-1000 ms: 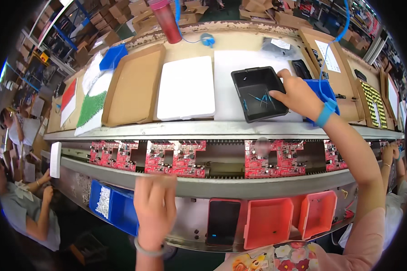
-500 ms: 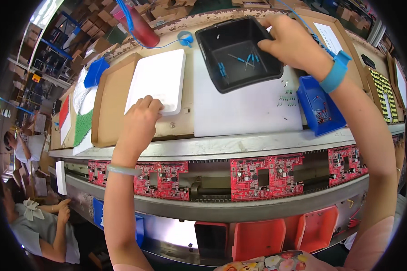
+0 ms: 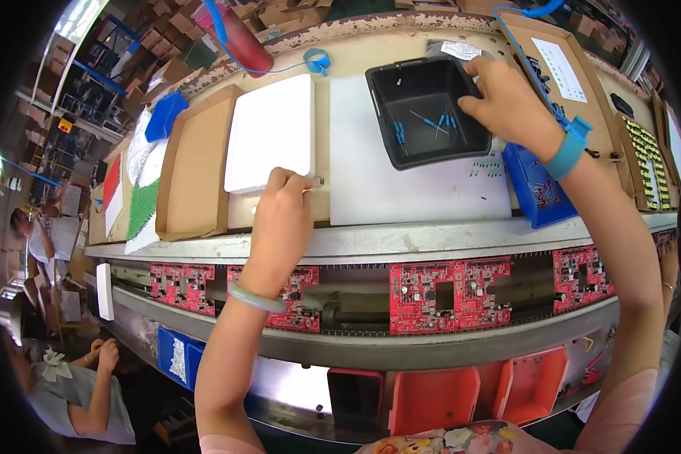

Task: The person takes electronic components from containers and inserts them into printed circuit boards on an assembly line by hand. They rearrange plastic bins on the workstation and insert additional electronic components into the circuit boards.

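My right hand grips the right rim of a black plastic bin. Inside that bin lie several blue resistors with thin wire leads. Under the bin is a white sheet with small green parts on it. My left hand has its fingers bent and drawn together at the near right corner of a white foam slab. What those fingertips hold, if anything, is hidden. A small dark part lies just right of them.
Red circuit boards line the conveyor rail in front. A blue bin of small components stands right of the sheet, a cardboard tray left of the slab. Red bins sit below. Behind the black bin lies a plastic bag.
The black bin has shifted right and nearer with my right hand, uncovering the plastic bag behind it. My left hand has moved right along the slab's near edge to its corner.
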Available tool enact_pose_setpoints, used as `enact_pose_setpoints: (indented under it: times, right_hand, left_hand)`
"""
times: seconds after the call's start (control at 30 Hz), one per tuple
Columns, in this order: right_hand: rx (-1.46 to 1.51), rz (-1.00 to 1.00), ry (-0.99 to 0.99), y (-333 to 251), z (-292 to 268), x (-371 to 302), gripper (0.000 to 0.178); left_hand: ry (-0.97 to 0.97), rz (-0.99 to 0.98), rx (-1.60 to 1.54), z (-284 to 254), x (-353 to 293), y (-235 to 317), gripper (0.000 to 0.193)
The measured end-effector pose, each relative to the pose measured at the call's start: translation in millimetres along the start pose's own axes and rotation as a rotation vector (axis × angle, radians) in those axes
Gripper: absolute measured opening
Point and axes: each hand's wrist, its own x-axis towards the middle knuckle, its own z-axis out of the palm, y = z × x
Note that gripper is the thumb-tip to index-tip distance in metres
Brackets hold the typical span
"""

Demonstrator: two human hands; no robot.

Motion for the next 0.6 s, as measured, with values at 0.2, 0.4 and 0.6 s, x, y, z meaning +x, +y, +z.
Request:
enact_pose_setpoints:
  times: [0.2, 0.4, 0.6]
  right_hand:
    - [-0.035, -0.085, 0.010, 21.1, 30.5, -0.7, 0.039]
    - [-0.026, 0.034, -0.056, 14.8, 25.6, -4.4, 0.042]
    - [-0.203, -0.143, 0.027, 41.0, 39.3, 5.6, 0.043]
  left_hand:
    - [0.039, 0.209, 0.200, 4.2, 2.5, -18.6, 0.011]
    - [-0.313, -0.342, 0.132, 2.6, 9.9, 43.4, 0.049]
    - [-0.182, -0.516, -0.534, 9.5, 24.8, 46.8, 0.068]
